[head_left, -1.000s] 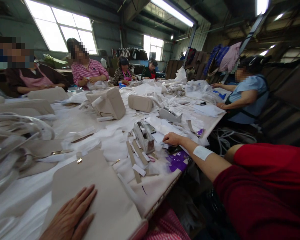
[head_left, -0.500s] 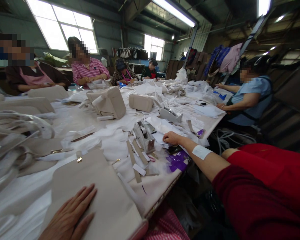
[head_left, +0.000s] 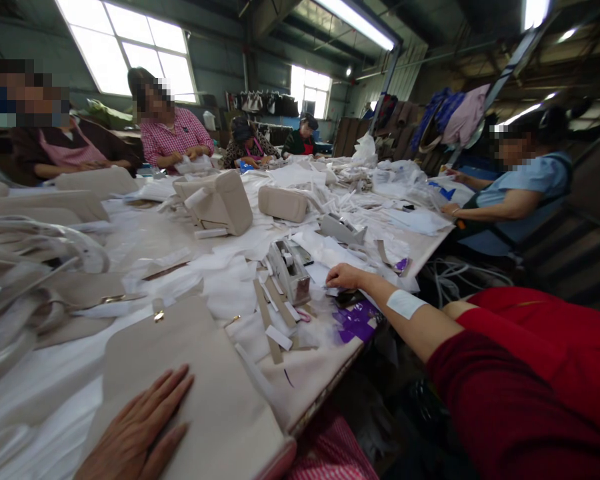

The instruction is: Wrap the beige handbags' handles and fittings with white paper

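My left hand (head_left: 143, 427) lies flat on a beige handbag (head_left: 220, 393), its fingers stretched out over the smooth panel. A small gold clasp (head_left: 159, 316) sits near that panel's far edge. Farther right, my right hand (head_left: 345, 276) reaches across the table with fingers curled down at white paper sheets (head_left: 318, 275). What its fingertips pinch is too small to make out. Just left of this hand stands a grey tape dispenser (head_left: 291, 272). Loose beige and white strips (head_left: 267, 320) lie between the bag and the dispenser.
Purple plastic (head_left: 355, 321) lies by the table edge below my right forearm. A second dispenser (head_left: 343, 229) and beige bags (head_left: 225, 203) stand farther back. Bag parts and straps (head_left: 75, 293) crowd the left. Several co-workers sit around the table, one in a blue shirt (head_left: 520, 190) at the right.
Both my hands stay nearly where they were. The co-worker in blue has shifted slightly to the right, and the whole view has moved a little.
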Motion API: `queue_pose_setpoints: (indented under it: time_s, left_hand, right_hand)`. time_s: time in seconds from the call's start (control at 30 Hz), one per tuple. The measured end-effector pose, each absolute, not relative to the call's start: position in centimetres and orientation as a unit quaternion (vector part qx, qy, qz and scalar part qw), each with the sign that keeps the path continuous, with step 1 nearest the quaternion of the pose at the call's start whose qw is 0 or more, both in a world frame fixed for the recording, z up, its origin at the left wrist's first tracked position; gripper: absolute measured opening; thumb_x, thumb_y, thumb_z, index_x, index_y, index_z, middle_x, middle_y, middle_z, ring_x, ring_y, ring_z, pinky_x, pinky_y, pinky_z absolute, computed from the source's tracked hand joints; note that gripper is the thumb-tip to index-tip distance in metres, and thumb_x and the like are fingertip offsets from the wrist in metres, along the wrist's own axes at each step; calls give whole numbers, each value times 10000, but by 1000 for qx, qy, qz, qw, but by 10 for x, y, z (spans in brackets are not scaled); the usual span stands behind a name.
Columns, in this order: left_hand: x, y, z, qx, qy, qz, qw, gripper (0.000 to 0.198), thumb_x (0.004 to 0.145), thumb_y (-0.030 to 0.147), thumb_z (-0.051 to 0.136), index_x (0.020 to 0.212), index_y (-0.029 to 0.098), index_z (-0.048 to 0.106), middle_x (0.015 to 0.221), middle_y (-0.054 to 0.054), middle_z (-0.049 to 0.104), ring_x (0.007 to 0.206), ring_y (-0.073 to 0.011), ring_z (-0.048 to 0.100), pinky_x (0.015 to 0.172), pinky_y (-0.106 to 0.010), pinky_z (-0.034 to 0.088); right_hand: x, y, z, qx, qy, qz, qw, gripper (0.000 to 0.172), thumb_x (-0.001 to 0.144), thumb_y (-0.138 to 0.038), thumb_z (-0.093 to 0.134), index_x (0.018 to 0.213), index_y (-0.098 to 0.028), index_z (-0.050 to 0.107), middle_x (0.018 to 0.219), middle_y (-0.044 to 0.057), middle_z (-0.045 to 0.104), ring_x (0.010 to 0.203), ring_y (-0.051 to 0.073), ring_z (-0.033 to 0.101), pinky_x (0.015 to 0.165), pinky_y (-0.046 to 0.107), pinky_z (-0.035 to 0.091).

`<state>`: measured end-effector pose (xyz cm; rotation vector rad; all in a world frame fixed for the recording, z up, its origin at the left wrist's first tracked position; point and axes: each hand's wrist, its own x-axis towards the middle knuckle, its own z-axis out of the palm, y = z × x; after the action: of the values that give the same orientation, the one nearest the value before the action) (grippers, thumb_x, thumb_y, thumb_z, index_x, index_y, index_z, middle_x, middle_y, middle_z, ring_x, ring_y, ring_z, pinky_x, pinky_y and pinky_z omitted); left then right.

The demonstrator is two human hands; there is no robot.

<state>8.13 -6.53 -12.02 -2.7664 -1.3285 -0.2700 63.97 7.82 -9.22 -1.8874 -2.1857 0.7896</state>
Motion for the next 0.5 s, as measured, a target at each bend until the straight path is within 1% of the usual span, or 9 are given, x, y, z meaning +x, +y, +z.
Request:
queue_pose_setpoints:
  time_s: [0.17, 0.37, 0.5]
  left_hand:
    - [82, -66, -119, -895, -434, -105, 17, 647, 870, 513, 527, 1469, 350, 344, 1493, 9, 410, 1328, -259, 459, 1049, -391, 462]
    - [80, -65, -123, -902, -415, -103, 54, 709, 872, 511, 532, 1502, 355, 248, 1501, 13, 399, 1327, -267, 460, 1028, -415, 486]
    - [79, -65, -123, -902, -417, -95, 57, 708, 878, 510, 522, 1506, 355, 233, 1508, 14, 386, 1330, -267, 456, 1029, -418, 485]
  right_hand:
    - [638, 79, -92, -632, -729, 253, 72, 250, 716, -274, 636, 865, -136, 782, 743, 16, 734, 668, 137, 601, 639, 199, 439]
    - [639, 77, -88, -634, -732, 242, 56, 260, 730, -244, 607, 889, -135, 781, 773, 15, 743, 699, 143, 623, 668, 199, 449]
    - [637, 76, -87, -632, -738, 232, 37, 226, 776, -228, 608, 908, -135, 768, 819, 16, 749, 767, 152, 650, 725, 209, 470]
